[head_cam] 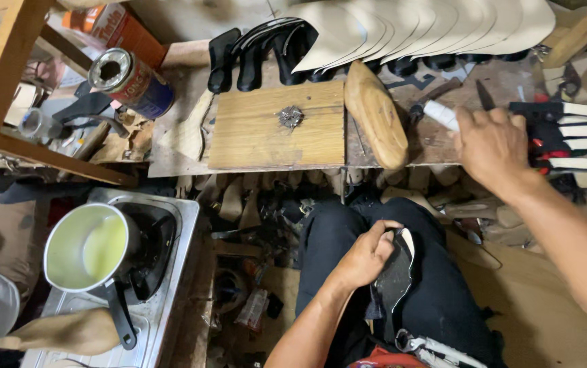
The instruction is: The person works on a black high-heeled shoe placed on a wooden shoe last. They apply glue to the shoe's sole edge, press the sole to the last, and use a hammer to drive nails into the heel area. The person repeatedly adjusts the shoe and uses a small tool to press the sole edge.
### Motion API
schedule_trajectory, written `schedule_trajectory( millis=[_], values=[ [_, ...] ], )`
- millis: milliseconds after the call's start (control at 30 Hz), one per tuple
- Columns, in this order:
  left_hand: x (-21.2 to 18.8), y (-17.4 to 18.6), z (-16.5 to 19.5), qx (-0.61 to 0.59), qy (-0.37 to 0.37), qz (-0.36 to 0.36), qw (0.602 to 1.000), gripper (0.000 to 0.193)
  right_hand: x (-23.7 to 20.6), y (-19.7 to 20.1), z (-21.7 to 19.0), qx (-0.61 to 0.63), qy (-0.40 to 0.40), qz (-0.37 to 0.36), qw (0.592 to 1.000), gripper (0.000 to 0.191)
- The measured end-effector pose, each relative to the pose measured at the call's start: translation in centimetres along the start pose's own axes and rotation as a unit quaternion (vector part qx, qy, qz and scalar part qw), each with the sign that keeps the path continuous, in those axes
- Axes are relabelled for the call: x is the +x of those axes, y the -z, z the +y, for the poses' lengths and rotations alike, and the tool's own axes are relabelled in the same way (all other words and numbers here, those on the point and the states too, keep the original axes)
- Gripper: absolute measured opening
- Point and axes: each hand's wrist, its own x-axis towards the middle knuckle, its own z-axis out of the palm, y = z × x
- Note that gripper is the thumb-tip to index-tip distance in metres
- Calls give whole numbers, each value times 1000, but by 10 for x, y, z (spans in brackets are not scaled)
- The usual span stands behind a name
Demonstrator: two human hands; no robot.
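Head view: left fingers [383, 235] pinching black sole [395, 272]; right fingers [467, 119] curled on white-handled tool [440, 114]

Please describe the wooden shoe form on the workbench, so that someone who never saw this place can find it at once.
Look at the workbench across the top of the view, and find the square wooden board lying on it. Just right of that board lies the wooden shoe form, between the board and the right hand. It is the only smooth, rounded, pale wooden block there, unlike the flat black soles behind it.

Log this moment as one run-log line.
left hand: holds black sole on lap | right hand: grips white-handled tool on workbench
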Motion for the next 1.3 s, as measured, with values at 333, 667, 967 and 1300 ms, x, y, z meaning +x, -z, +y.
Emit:
schedule_trajectory(
  millis=[333, 667, 967, 1300],
  values=[
    [19, 2, -19, -194, 130, 18, 972, 70, -81, 35, -7, 398, -187, 77, 895, 57],
    [19, -1, -22, -149, 97, 7, 984, 86, -216, 1, -61, 340, -232, -210, 887, 52],
    [14, -2, -25, -143, 110, 15, 983, 90, -218, -19, -67, 175, -148, -306, 924, 37],
    [22, -4, -34, -330, 120, -22, 936, 96, -199, -3, -72, 265, -174, -282, 905, 38]
  ],
)
